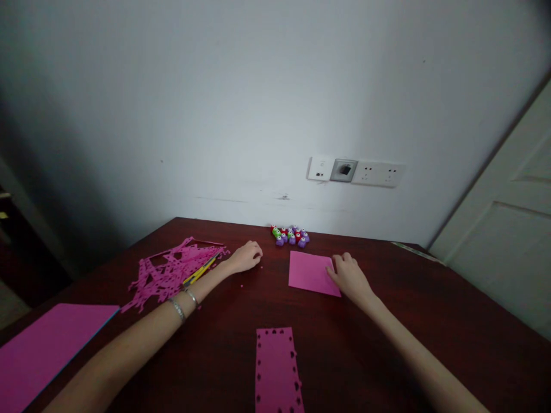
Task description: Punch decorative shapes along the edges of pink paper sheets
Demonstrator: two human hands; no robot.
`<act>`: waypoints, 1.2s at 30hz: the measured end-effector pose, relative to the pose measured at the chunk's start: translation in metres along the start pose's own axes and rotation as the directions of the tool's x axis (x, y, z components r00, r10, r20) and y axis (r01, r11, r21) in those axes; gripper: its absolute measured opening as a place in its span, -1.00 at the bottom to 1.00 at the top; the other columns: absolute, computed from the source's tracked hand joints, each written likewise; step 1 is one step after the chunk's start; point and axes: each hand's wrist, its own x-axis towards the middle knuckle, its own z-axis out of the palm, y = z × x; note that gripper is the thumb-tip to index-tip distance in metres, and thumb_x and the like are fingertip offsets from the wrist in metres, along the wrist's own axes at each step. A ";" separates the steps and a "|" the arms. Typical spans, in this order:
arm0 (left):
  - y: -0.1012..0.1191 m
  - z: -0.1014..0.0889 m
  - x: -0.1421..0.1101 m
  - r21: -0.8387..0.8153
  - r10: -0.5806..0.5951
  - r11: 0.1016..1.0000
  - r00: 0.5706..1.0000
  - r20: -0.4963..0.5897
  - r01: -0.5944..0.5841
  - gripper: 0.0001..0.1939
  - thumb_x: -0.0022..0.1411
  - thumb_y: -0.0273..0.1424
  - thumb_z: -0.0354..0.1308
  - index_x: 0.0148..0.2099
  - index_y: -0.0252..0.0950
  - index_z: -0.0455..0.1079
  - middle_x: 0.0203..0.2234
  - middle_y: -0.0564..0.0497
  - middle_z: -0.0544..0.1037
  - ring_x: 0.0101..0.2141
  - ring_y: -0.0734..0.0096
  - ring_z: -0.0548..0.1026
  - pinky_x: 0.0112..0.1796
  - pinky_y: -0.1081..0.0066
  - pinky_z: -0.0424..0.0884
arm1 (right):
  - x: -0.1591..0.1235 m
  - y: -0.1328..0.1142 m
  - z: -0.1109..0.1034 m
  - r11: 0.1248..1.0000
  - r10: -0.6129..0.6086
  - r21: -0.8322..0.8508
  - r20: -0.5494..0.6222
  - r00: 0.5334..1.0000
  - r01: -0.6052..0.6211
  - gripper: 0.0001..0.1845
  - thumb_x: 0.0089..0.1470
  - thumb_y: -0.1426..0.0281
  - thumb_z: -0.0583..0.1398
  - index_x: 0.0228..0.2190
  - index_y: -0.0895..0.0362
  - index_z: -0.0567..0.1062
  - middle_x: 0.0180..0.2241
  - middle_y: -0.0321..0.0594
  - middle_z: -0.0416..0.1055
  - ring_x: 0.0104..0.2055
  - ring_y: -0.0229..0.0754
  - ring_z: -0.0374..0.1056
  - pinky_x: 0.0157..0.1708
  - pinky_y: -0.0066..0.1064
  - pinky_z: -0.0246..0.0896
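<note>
My right hand (349,276) is at the right edge of a pink sheet of paper (310,272) that lies on the table; its thumb rests on the sheet, and its fingers curl at the upper right corner. To the left, my left hand (246,257) rests on the tabletop with its fingers curled in; whatever may be under them is hidden. Beside that wrist lies a yellow utility knife (200,269), at the edge of a heap of punched pink paper strips (170,269). Close to me is a pink paper strip (275,367) with small shapes punched along its borders.
Several small craft punches (290,235) in purple, red and green cluster at the back edge near the wall. A larger pink sheet stack (60,344) with a blue edge lies at the left. Wall sockets (379,174) are above the dark wooden table (387,344).
</note>
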 end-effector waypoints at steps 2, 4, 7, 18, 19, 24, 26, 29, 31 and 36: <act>0.024 -0.001 -0.002 0.010 0.009 1.000 0.990 0.143 -0.011 -0.87 0.00 -0.41 0.07 -0.44 -0.26 0.45 -0.37 -0.05 0.50 -0.33 0.32 0.43 -0.24 0.42 0.29 | -0.019 -0.018 0.005 0.985 -0.123 -0.097 0.169 0.978 0.141 -0.84 -0.16 0.42 0.23 -0.41 0.18 0.49 -0.32 -0.08 0.37 -0.28 -0.11 0.30 -0.21 -0.32 0.16; 0.044 -0.001 -0.007 0.012 0.064 0.997 0.940 0.334 -0.072 -0.89 -0.02 -0.37 0.10 -0.43 -0.23 0.46 -0.46 0.00 0.51 -0.44 0.37 0.43 -0.36 0.45 0.30 | -0.043 -0.036 0.013 0.975 -0.165 -0.061 0.453 0.876 0.216 -0.81 -0.07 0.36 0.17 -0.36 0.17 0.49 -0.37 -0.16 0.38 -0.35 -0.17 0.29 -0.31 -0.36 0.18; 0.063 0.003 -0.011 0.030 0.107 0.992 0.926 0.361 -0.126 -0.89 -0.03 -0.38 0.12 -0.41 -0.21 0.46 -0.47 0.02 0.50 -0.46 0.36 0.42 -0.40 0.45 0.28 | -0.078 -0.059 0.025 0.970 -0.202 0.031 0.650 0.732 0.240 -0.70 -0.06 0.29 0.18 -0.25 0.16 0.47 -0.32 -0.19 0.38 -0.34 -0.22 0.28 -0.36 -0.43 0.19; 0.062 0.045 0.042 -0.307 -0.221 0.920 0.970 0.105 0.243 -0.88 -0.13 -0.52 0.11 -0.43 -0.28 0.39 -0.45 -0.02 0.48 -0.28 0.26 0.42 -0.21 0.37 0.28 | -0.099 -0.066 0.047 0.956 -0.262 0.071 0.648 0.715 0.286 -0.93 -0.15 0.46 0.21 -0.48 0.13 0.46 -0.38 -0.26 0.35 -0.38 -0.28 0.26 -0.40 -0.50 0.15; 0.063 0.046 0.046 -0.380 -0.285 0.872 0.951 0.122 0.310 -0.87 -0.14 -0.53 0.12 -0.43 -0.29 0.37 -0.46 -0.01 0.47 -0.29 0.28 0.41 -0.21 0.38 0.29 | -0.092 -0.061 0.044 0.963 -0.248 0.070 0.613 0.750 0.262 -0.93 -0.15 0.43 0.22 -0.48 0.13 0.46 -0.39 -0.26 0.36 -0.38 -0.26 0.27 -0.39 -0.48 0.17; 0.071 0.049 0.049 -0.528 -0.383 0.722 0.894 0.233 0.447 -0.89 -0.08 -0.46 0.07 -0.39 -0.32 0.28 -0.47 -0.01 0.43 -0.34 0.36 0.41 -0.34 0.43 0.33 | -0.024 -0.016 0.010 0.970 0.105 0.211 0.092 0.990 -0.123 -0.74 -0.22 0.44 0.23 -0.35 0.14 0.45 -0.27 -0.15 0.39 -0.24 -0.16 0.32 -0.17 -0.30 0.20; 0.076 0.049 0.046 -0.561 -0.394 0.673 0.876 0.279 0.481 -0.90 -0.08 -0.44 0.05 -0.41 -0.32 0.23 -0.44 -0.03 0.43 -0.33 0.37 0.40 -0.37 0.45 0.33 | 0.000 0.001 -0.004 0.892 0.293 0.356 0.016 0.956 -0.279 -0.71 -0.28 0.49 0.24 -0.36 0.14 0.43 -0.29 -0.14 0.39 -0.20 -0.13 0.32 -0.16 -0.29 0.21; 0.085 0.049 0.044 -0.600 -0.426 0.597 0.844 0.325 0.532 -0.81 -0.13 -0.45 0.08 -0.37 -0.31 0.20 -0.33 -0.07 0.43 -0.25 0.34 0.37 -0.34 0.42 0.33 | 0.015 0.015 -0.013 0.830 0.367 0.430 0.059 0.928 -0.356 -0.74 -0.22 0.46 0.20 -0.35 0.12 0.39 -0.43 -0.17 0.40 -0.32 -0.14 0.36 -0.29 -0.26 0.29; 0.089 0.049 0.046 -0.636 -0.463 0.511 0.809 0.363 0.578 -0.74 -0.16 -0.46 0.10 -0.32 -0.30 0.18 -0.27 -0.08 0.42 -0.21 0.32 0.35 -0.30 0.39 0.33 | 0.015 0.017 -0.011 0.795 0.371 0.478 0.103 0.923 -0.373 -0.75 -0.20 0.45 0.20 -0.36 0.10 0.37 -0.49 -0.21 0.39 -0.38 -0.17 0.37 -0.34 -0.28 0.32; 0.094 0.046 0.056 -0.671 -0.471 0.387 0.761 0.445 0.632 -0.77 -0.14 -0.51 0.05 -0.33 -0.31 0.17 -0.37 -0.07 0.41 -0.33 0.37 0.40 -0.33 0.36 0.36 | 0.012 0.014 -0.002 0.728 0.355 0.557 0.191 0.915 -0.399 -0.80 -0.17 0.43 0.21 -0.38 0.09 0.35 -0.51 -0.21 0.37 -0.42 -0.18 0.37 -0.36 -0.27 0.34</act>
